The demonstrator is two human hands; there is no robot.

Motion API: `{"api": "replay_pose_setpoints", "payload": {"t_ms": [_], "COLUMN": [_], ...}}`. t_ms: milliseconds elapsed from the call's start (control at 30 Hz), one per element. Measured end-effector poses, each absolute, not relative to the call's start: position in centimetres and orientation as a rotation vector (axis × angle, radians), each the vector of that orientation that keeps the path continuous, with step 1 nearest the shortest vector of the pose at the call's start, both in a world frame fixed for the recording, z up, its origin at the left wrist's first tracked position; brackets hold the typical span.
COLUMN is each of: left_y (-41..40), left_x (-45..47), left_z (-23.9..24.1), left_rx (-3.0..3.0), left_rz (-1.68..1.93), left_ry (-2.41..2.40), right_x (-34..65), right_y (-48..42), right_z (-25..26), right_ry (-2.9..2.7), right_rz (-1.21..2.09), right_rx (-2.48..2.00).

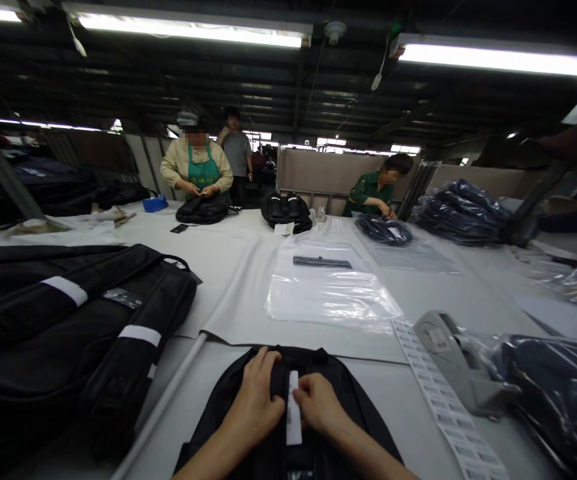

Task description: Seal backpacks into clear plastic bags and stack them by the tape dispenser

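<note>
A black backpack [358,407] lies flat in front of me at the table's near edge. My left hand [255,400] presses on its left side, with bent fingers over the upper edge and the thumb near the middle. A narrow white paper tag [293,417] lies lengthwise along the middle of the backpack. From the right, my right hand [321,403] pinches this tag between thumb and fingers. The other fingers of that hand are curled under and partly hidden.
Larger black backpacks [33,347] with white bands are piled at left. Clear plastic bags [328,293] lie ahead. On the right are a label strip [443,400], a grey dispenser [461,367] and a plastic-wrapped bag [563,393]. Two co-workers handle bags across the table; another person stands behind.
</note>
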State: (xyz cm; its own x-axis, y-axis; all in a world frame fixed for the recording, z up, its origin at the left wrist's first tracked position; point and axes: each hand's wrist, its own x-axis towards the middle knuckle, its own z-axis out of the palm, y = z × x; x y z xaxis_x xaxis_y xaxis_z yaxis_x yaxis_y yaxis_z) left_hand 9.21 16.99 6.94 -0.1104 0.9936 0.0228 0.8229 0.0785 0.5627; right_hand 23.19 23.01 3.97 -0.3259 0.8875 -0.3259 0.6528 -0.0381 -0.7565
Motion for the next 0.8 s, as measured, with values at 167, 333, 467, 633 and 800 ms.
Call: {"api": "replay_pose_setpoints", "payload": {"t_ms": [167,333,467,633,800], "left_y": [15.3,13.5,14.4,21.4,29.6], "left_x": [8.8,9.2,8.8,5.6,3.4], "left_z": [4.8,0.9,2.4,5.2,4.1], "left_rx": [2.072,2.195,2.261,1.988,1.853], "left_rz": [0.285,0.05,0.208,0.765,0.427], "left_ry": [1.859,1.819,1.788,1.922,1.466], "right_x": [20.6,24.5,28.6,29.4,29.1], "right_y": [21.8,24.7,30.1,33.9,35.4], "right_z": [2.3,5.1,5.7,2.7,2.3], "right_ry": [-1.955,-2.152,-2.246,-2.457,-2.54], "right_rz": [1.262,1.072,0.697,0.984,1.133], "right_rx": [-1.64,-1.508,-1.349,-1.129,-1.039]}}
